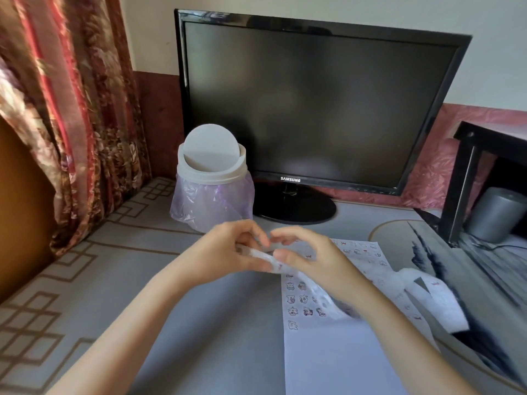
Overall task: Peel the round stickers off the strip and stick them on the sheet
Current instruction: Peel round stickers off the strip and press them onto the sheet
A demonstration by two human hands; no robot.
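Peeling step, I reckon: my left hand [228, 252] grips the strip [261, 255], right hand [310, 260] pinches it just beside, probably working a sticker loose. Sheet [336, 360] lies under my right wrist. Next move needs a clean lift, then pressing onto bare paper.

A grey table covering [119, 280] with a brown geometric border on its left filled the lower frame. At centre stood a small white swing-lid bin [212, 178] lined with a purple bag, just beside the round base of a black monitor [313, 104]. A white sheet [336, 360] lay at lower right, the loose end of the sticker strip [436, 297] curled along its right edge, and a black stand [462, 178] stood at far right
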